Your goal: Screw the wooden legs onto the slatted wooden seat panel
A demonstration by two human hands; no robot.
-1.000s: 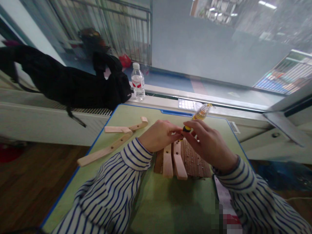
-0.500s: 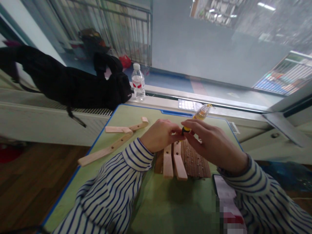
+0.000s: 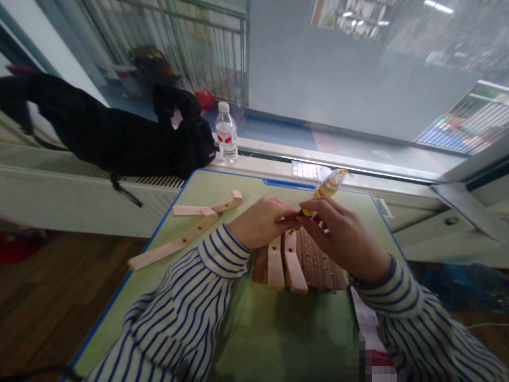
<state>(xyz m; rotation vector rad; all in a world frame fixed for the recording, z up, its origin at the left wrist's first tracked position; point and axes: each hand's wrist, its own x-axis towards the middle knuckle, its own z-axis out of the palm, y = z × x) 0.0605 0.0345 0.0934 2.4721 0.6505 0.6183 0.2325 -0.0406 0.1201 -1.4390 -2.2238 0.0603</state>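
Two hooks (image 3: 170,252) lie left of your left hand (image 3: 260,223) — likely parked clear. Its fingertips bunch beside the handle (image 3: 305,213); whether they grip, can't tell. Below, two strips (image 3: 275,270) rest on the board (image 3: 324,265), and your right hand (image 3: 342,231) pinches the handle — seemingly for fine control.

Right of frame centre, the right hand (image 3: 344,233) pinches a yellow-and-black handle (image 3: 306,213) beside the left hand (image 3: 262,223), above two wooden pieces (image 3: 275,270); at upper left, a black bag (image 3: 127,138) lies near a bottle (image 3: 226,135).
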